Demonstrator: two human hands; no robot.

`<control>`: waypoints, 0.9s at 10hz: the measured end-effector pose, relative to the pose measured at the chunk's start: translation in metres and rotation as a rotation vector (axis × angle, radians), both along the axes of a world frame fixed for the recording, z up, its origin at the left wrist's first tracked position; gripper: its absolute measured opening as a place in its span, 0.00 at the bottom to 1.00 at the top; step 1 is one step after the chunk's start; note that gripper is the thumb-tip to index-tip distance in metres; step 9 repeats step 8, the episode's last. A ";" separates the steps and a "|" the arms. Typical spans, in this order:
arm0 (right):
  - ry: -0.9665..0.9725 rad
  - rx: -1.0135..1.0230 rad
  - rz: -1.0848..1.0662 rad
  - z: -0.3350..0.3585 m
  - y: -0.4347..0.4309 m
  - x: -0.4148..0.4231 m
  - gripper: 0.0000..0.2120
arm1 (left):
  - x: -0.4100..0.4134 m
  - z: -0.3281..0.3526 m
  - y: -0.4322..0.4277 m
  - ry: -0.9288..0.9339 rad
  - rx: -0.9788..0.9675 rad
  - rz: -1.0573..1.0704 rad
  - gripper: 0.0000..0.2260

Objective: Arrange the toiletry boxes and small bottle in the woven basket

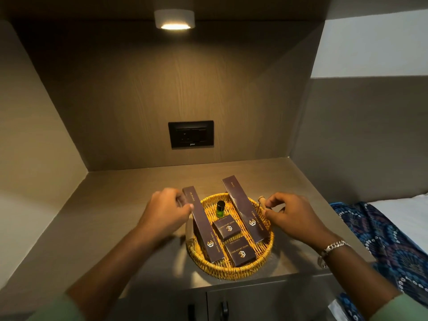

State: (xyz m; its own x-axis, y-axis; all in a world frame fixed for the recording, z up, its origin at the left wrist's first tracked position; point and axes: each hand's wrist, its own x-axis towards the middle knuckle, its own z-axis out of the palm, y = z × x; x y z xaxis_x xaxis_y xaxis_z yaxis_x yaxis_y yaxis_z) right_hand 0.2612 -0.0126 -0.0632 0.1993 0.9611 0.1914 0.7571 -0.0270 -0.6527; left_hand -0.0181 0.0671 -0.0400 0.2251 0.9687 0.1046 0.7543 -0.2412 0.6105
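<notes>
A round woven basket stands on the counter near its front edge. Inside lie two long brown boxes, the left one and the right one, both leaning on the far rim. Between them are two small square brown boxes and an upright small green bottle. My left hand is curled, with its thumb tip against the left long box's outer edge. My right hand has thumb and forefinger close together at the basket's right handle, beside the right long box. Neither grip is clear.
The counter sits in a wood-panelled niche with a black socket plate on the back wall and a lamp above. Cupboard doors are below the front edge. A bed with patterned blue cloth lies to the right.
</notes>
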 end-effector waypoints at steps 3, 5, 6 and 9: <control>0.051 0.046 -0.162 -0.016 0.007 -0.055 0.09 | -0.043 -0.032 -0.020 -0.390 -0.216 0.240 0.11; 0.028 0.027 -0.227 -0.009 0.038 -0.082 0.10 | -0.057 -0.027 0.018 -0.419 -0.198 0.258 0.11; 0.030 0.009 -0.244 -0.006 0.050 -0.088 0.11 | -0.063 -0.029 0.032 -0.426 -0.228 0.246 0.11; 0.046 -0.039 -0.273 0.004 0.055 -0.099 0.08 | -0.066 -0.017 0.036 -0.280 -0.148 0.165 0.17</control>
